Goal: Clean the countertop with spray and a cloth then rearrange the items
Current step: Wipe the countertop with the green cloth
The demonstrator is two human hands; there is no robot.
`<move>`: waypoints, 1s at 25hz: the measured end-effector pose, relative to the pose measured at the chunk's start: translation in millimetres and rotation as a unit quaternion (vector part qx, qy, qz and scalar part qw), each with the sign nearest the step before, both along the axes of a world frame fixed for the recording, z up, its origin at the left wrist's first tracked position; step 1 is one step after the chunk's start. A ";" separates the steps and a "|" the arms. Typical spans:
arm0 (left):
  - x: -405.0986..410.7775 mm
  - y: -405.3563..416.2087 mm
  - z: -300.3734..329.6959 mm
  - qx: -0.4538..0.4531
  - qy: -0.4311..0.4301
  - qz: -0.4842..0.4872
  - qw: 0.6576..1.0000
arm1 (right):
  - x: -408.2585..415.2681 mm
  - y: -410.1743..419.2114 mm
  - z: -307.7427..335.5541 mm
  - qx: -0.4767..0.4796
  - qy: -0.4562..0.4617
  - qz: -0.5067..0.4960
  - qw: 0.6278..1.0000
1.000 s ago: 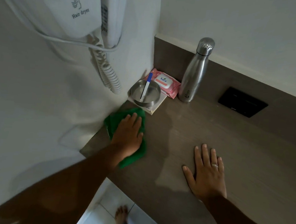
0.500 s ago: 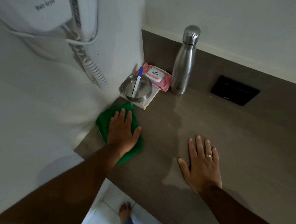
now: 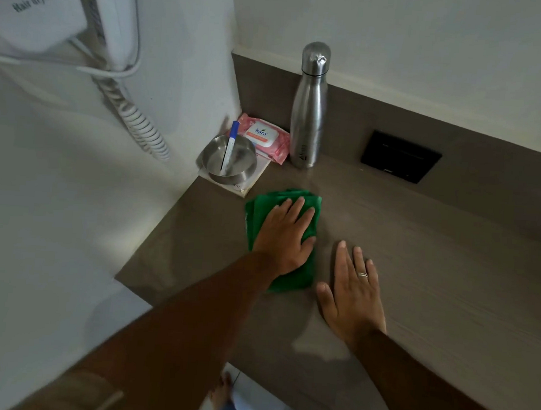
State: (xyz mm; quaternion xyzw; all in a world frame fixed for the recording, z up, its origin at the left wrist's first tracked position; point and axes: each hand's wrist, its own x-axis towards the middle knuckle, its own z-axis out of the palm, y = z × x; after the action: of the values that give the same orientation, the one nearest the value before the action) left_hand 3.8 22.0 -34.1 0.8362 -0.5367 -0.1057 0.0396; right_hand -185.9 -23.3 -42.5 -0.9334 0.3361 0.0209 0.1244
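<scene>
The left hand (image 3: 284, 234) lies palm-down on the green cloth (image 3: 281, 237), its fingers (image 3: 298, 206) straight and spread, pressing the folded fabric flat against the surface (image 3: 418, 263) rather than curling round it; the thumb reaches off the cloth's right edge. The right hand (image 3: 352, 294) sits just beside it at about 4 o'clock from the cloth, fingers (image 3: 342, 258) released and laid flat on the bare grey-brown top, a ring on one of them — the hand holds nothing. The cloth shows out from under the left hand at its far edge and at its near right corner, and it sits near the middle-left of the surface, apart from the items in the corner. At 11 o'clock from the cloth a steel bowl (image 3: 229, 162) stands on a white card or booklet (image 3: 248, 184), with a blue-capped white pen (image 3: 228, 149) leaning inside it. Behind the bowl, toward 12 o'clock, a pink pack of wipes (image 3: 267, 139) lies flat against the back panel, and just right of the pack a steel bottle (image 3: 309, 105) stands upright with its cap on. At 2 o'clock a black socket plate (image 3: 400, 156) is set into the back panel. On the wall at 10 o'clock hangs a white hair dryer (image 3: 52, 7) with its coiled cord (image 3: 140, 125) trailing down — a bare foot (image 3: 222, 393) shows on the floor below the surface's near edge.
</scene>
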 end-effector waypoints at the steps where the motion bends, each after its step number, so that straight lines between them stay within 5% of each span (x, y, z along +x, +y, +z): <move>1: -8.5 -5.1 0.5 -0.008 0.010 0.021 1.000 | -1.2 -1.1 -0.8 0.000 0.000 -0.002 1.000; 5: -6.4 79.3 -7.6 -0.018 0.028 0.012 0.999 | -1.5 -0.5 0.5 -0.001 -0.003 0.008 1.000; 9: 79.0 198.6 6.6 0.008 -0.007 0.189 0.982 | 0.7 0.6 3.6 -0.016 0.017 0.019 1.000; 14: 51.3 195.5 9.4 0.012 -0.024 0.218 0.976 | 3.2 0.7 3.5 -0.010 0.026 0.025 0.999; 19: -130.2 161.5 -16.6 -0.011 0.026 -0.085 0.996 | 1.8 -0.3 1.6 0.006 -0.002 0.023 1.000; 21: -119.5 159.4 -14.6 -0.012 0.033 -0.146 0.989 | 0.7 -0.7 -1.1 0.008 -0.014 0.020 1.000; 23: -63.3 167.7 -6.5 -0.007 0.004 -0.108 0.994 | 0.8 -2.5 -1.8 0.013 -0.016 0.013 1.000; 25: 7.6 188.1 4.0 0.013 -0.017 0.053 0.998 | 1.5 -1.7 -1.3 -0.005 0.004 0.010 1.000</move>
State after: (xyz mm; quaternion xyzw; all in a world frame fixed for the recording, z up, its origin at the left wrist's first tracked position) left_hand 11.5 210.1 -30.1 0.8656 -0.4906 -0.0965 0.0251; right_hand -184.4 -24.9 -43.9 -0.9373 0.3271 0.0240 0.1183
